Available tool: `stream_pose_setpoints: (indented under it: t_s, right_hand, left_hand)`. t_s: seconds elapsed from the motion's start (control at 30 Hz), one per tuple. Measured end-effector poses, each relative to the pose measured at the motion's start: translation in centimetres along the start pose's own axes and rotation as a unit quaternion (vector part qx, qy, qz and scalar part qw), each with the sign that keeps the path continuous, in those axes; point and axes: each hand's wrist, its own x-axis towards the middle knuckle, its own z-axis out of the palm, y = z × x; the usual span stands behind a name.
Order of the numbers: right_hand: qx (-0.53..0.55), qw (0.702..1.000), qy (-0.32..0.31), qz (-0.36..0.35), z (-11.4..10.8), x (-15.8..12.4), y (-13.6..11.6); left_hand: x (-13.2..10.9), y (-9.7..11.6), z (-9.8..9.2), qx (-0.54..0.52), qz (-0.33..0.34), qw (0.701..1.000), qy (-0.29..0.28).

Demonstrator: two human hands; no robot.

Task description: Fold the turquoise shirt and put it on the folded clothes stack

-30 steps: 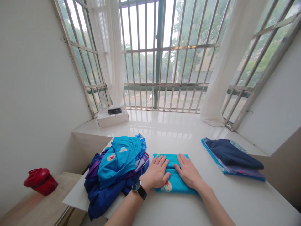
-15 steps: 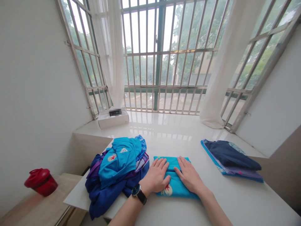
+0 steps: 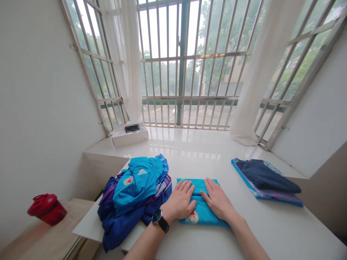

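Note:
A folded turquoise shirt (image 3: 199,206) with a round red-and-white print lies flat on the white table in front of me. My left hand (image 3: 181,200), with a black watch on its wrist, rests palm down on the shirt's left part, fingers stretched out. On the right part lies my right hand (image 3: 217,200), also flat with its fingers extended. Both palms touch the cloth, and neither hand grasps it. Just left of my left hand is a crumpled heap of clothes (image 3: 138,191), with a turquoise shirt on top and dark blue and purple cloth beneath.
On the right sits a stack of folded clothes (image 3: 267,180), dark navy on top. The white table (image 3: 271,231) meets a window ledge holding a white box (image 3: 130,138). A red lidded container (image 3: 47,209) stands on a lower surface at left. Barred windows and curtains (image 3: 249,108) are behind.
The view has shifted very slightly. Both hands stay flat on the folded shirt in the same place, and the clothes have not moved.

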Motion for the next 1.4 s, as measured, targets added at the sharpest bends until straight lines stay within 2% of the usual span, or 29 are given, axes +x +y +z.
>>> stream_pose_setpoints:
  t_s: [0.2, 0.37, 0.47, 0.6, 0.73, 0.8, 0.9, 0.97, 1.07, 1.13, 1.2, 1.27, 1.4]
  right_hand:
    - [0.002, 1.0, 0.001, -0.012, -0.3, 0.0, 0.3]
    - [0.023, 0.997, 0.013, -0.067, -0.8, 0.0, 0.9]
    - [0.018, 0.997, 0.007, -0.073, -0.9, -0.7, 0.8]
    - [0.001, 0.999, -0.01, -0.041, -0.7, -3.2, 0.2]
    - [-0.022, 1.0, 0.007, 0.019, -0.5, -5.9, -0.9]
    - [-0.034, 0.997, 0.024, 0.057, -0.5, -6.9, -1.3]
    - [-0.053, 0.993, 0.036, 0.095, -0.5, -8.1, -1.2]
    - [-0.059, 0.993, 0.044, 0.097, -0.5, -9.1, -0.7]
    - [-0.056, 0.992, 0.072, 0.088, -0.6, -11.1, 0.4]
    - [-0.058, 0.991, 0.095, 0.081, -0.5, -12.7, 1.1]
    - [-0.056, 0.989, 0.114, 0.072, -0.5, -14.5, 1.8]
    - [-0.043, 0.989, 0.128, 0.058, -0.3, -16.3, 2.7]
    - [-0.013, 0.988, 0.149, -0.036, 0.5, -19.8, 4.9]
  left_hand:
    - [-0.2, 0.4, 0.6, 0.001, -0.015, 1.0, 0.004]
    - [-1.1, 2.4, 1.7, 0.008, -0.066, 0.997, 0.049]
    - [-2.1, 3.5, 1.8, 0.01, -0.072, 0.996, 0.058]
    - [-3.5, 4.2, 1.2, 0.005, -0.042, 0.998, 0.047]
    - [-3.3, 4.8, -0.3, 0.018, 0.0, 0.999, 0.035]
    - [-2.9, 5.8, -1.3, 0.042, 0.014, 0.998, 0.036]
    - [-3.5, 8.7, -2.2, 0.057, 0.037, 0.996, 0.05]
    - [-4.8, 10.9, -1.5, 0.042, 0.07, 0.995, 0.059]
    - [-7.1, 12.9, 1.8, 0.049, 0.145, 0.986, 0.066]
    - [-7.9, 13.0, 4.4, 0.087, 0.178, 0.975, 0.104]
    - [-8.2, 12.4, 6.3, 0.123, 0.183, 0.962, 0.162]
    - [-8.2, 11.7, 7.1, 0.15, 0.173, 0.95, 0.214]
    - [-8.2, 11.4, 6.4, 0.17, 0.164, 0.933, 0.272]
